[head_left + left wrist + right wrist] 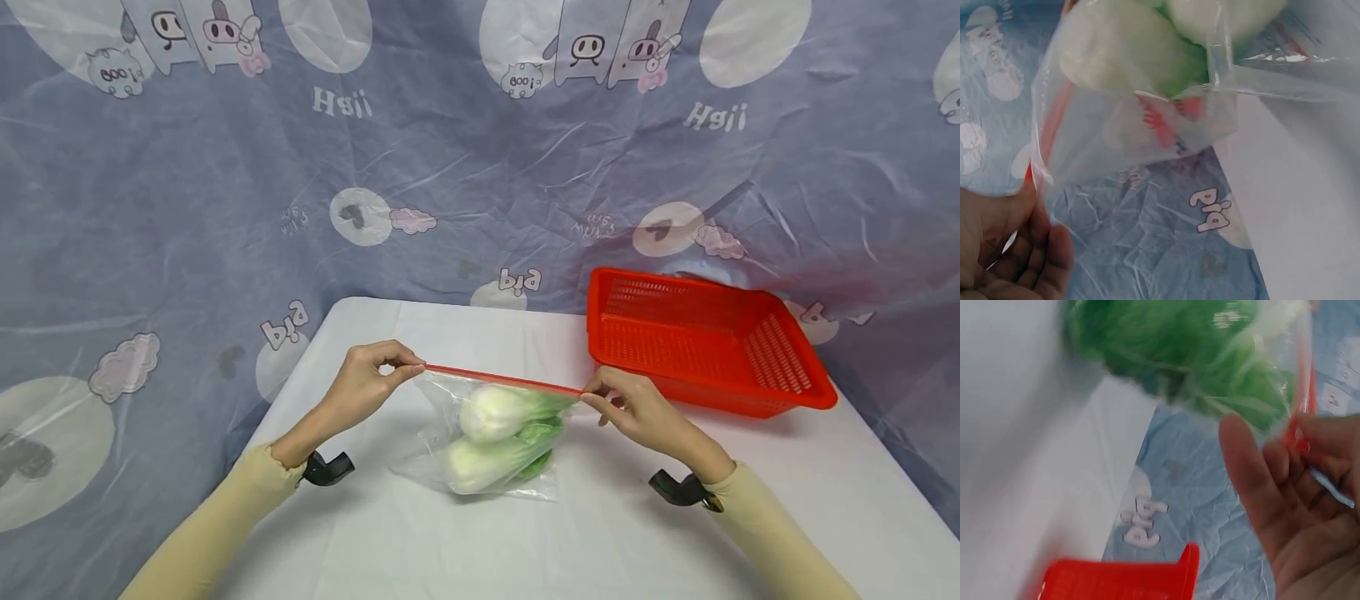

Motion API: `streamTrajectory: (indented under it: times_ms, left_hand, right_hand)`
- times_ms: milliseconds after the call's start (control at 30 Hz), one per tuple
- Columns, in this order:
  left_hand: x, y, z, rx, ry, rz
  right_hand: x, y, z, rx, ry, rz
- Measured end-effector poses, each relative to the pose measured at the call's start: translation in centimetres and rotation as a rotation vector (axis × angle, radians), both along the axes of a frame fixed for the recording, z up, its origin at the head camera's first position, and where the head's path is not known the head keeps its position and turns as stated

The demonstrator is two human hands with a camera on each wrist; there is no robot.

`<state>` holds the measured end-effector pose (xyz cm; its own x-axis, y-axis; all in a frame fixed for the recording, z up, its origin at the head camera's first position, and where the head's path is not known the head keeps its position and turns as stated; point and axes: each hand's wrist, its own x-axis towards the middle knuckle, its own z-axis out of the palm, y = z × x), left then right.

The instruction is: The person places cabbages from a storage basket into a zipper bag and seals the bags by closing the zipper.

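Note:
A clear zip bag (435, 468) with a red strip along its top holds bok choy (495, 414), white stems to the left and green leaves to the right. My left hand (367, 379) pinches the left end of the red strip between thumb and fingers. At the other end, my right hand (630, 404) pinches the strip's right corner. Between both hands the red strip (502, 379) runs straight and taut. In the left wrist view the pale stems (1129, 47) show through the plastic; the right wrist view shows the leaves (1166, 337) near my right hand.
A red plastic basket (705, 333) with perforated walls stands at the back right of the white table (390, 542), near my right hand. Behind the table hangs a blue-grey printed sheet (450, 167). Black wrist mounts (327, 469) sit at both wrists.

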<state>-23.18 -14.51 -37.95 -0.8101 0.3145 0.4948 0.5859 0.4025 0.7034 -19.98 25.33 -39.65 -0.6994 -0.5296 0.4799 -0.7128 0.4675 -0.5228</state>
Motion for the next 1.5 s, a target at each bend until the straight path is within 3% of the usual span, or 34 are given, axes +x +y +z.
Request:
streamTrajectory:
  times_ms: [67,133,267,367,567,800,1033,1133,1300,1400,1500]
  left_hand:
    - [0.4,-0.2,0.3,0.015,-0.014,0.002]
    - [0.5,-0.2,1.1,0.034,0.018,-0.006]
    - [0.2,-0.1,2.5,0.040,0.073,-0.002]
    - [0.3,-0.1,3.0,-0.001,0.024,0.024]
    - [1.3,-0.5,2.9,-0.021,-0.094,0.030]
    - [-0.1,-1.4,1.1,0.000,-0.112,0.024]
    - [-0.2,-1.7,1.2,0.034,-0.083,0.023]
    - [-0.3,-2.1,1.6,0.047,-0.070,0.052]
    - [-1.2,-3.3,2.7,0.075,-0.014,0.137]
    - [-1.5,-4.0,3.8,0.076,0.087,0.175]
    - [-2.0,-4.5,5.0,0.080,0.241,0.184]
  right_hand:
    - [-0.4,0.2,-0.6,0.027,0.009,-0.005]
    - [-1.1,0.6,-0.8,0.048,0.009,-0.008]
    - [-2.0,1.2,0.2,0.010,0.002,-0.024]
    - [-2.3,1.7,0.5,-0.037,-0.027,-0.038]
    - [-2.3,1.9,-0.4,-0.066,-0.113,-0.015]
    - [-1.5,1.3,-0.2,-0.162,-0.188,-0.048]
    - [-0.7,-0.4,1.9,-0.178,-0.212,-0.146]
    - [-2.3,-0.8,1.7,-0.203,-0.260,-0.188]
    - [-6.6,-2.8,1.3,-0.334,-0.396,-0.219]
    - [-9.1,-4.8,1.6,-0.471,-0.514,-0.192]
    - [-11.7,-6.9,1.8,-0.663,-0.657,-0.124]
